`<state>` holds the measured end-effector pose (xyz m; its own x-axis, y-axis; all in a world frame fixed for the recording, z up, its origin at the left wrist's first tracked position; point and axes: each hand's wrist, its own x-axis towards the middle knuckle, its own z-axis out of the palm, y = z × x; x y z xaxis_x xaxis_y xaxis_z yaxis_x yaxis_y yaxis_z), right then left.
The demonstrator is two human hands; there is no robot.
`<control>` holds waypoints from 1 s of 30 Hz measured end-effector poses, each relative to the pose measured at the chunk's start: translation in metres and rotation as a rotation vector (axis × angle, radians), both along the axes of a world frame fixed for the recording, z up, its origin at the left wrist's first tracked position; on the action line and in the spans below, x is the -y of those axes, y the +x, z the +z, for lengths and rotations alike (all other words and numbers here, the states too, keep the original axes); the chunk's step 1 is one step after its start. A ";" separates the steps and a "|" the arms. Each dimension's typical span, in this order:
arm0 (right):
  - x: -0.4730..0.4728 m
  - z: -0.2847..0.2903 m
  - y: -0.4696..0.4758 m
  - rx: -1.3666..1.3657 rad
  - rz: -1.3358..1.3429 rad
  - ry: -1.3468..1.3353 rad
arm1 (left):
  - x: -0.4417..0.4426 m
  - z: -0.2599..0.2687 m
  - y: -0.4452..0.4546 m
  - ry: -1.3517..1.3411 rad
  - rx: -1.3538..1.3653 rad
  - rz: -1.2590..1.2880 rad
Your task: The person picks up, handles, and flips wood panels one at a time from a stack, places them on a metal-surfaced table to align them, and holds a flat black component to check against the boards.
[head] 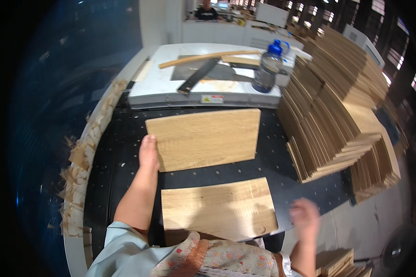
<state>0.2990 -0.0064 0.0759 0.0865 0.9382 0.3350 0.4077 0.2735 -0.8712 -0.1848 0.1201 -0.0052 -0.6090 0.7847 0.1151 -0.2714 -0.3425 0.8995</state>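
Note:
My left hand (148,152) grips the left edge of a rectangular wood-grain board (204,140), its thumb on the near face and the other fingers hidden behind. This board is raised at an angle over the black perforated table. Nearer to me, a second wood-grain board (218,207) lies by the table's front edge, with small dark holes near its far side and a round mark at its lower right corner. My right hand (304,216) is blurred, off to the right of that board and touching neither board; its finger posture is unclear.
Stacks of boards (327,128) line the right side, with more at the lower right (336,263). A water bottle (266,69), a dark bar (199,76) and wood strips (208,58) are on the white platform (149,91) behind. Tattered tape covers the left rail (79,159). A person (207,12) sits far back.

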 end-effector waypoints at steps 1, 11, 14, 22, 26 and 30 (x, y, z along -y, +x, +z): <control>-0.005 0.021 -0.037 0.666 0.333 0.121 | 0.003 0.001 0.000 -0.004 -0.003 0.028; 0.002 -0.039 -0.081 0.687 0.816 -0.070 | -0.015 0.007 -0.029 -0.196 0.043 0.070; 0.005 -0.041 -0.083 0.629 0.754 -0.089 | -0.019 -0.003 -0.064 -0.248 0.106 0.001; 0.004 -0.049 -0.081 0.575 0.693 -0.036 | -0.023 -0.003 -0.091 -0.293 -0.371 0.376; 0.004 -0.046 -0.082 0.606 0.689 -0.033 | -0.023 -0.005 -0.021 -0.409 -0.736 -0.078; 0.003 -0.044 -0.081 0.603 0.686 -0.043 | -0.006 0.015 0.072 -0.335 -1.672 -0.431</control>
